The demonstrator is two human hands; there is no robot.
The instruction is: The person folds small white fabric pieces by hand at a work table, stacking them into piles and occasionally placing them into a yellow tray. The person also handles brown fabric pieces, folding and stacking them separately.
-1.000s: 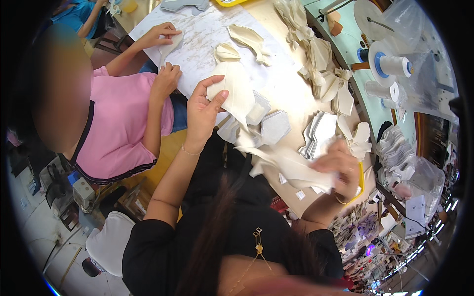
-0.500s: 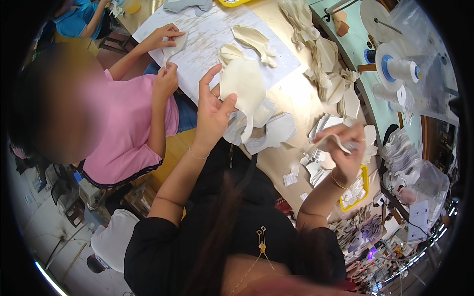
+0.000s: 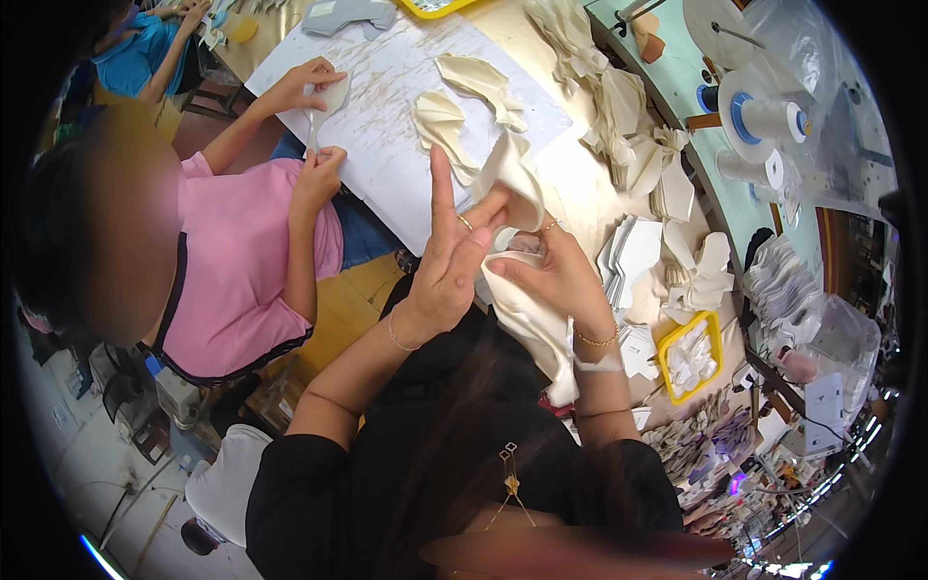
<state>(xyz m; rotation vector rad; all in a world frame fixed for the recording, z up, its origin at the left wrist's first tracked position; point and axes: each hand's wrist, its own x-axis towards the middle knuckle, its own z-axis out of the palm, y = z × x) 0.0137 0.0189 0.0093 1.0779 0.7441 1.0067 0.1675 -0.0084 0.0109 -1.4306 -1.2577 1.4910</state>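
Note:
My hands are together in front of my body. My left hand (image 3: 447, 266) has its index finger stretched up and its other fingers closed against a curled cream cut piece (image 3: 522, 179), which looks like soft leather or fabric. My right hand (image 3: 568, 275), thumb pressed down, grips a second cream cut piece (image 3: 527, 314) that hangs toward my lap. Where the two pieces meet between my fingers, the view is partly hidden. Beyond my hands, two more cream pieces, one pleated (image 3: 440, 126) and one long and curved (image 3: 483, 82), lie on a marked white sheet (image 3: 387, 145).
To the left, a person in pink (image 3: 242, 251) handles a small white piece (image 3: 333, 97) at the table. Stacked white cut pieces (image 3: 633, 251) and a yellow basket (image 3: 715, 333) of small white pieces stand at right. Thread cones (image 3: 773, 121) stand beyond; cream pieces (image 3: 619, 106) lie heaped at the far edge.
My right hand has come left with its piece to meet my left hand. The piece in my left hand was spread flat and is now curled. The view has shifted slightly.

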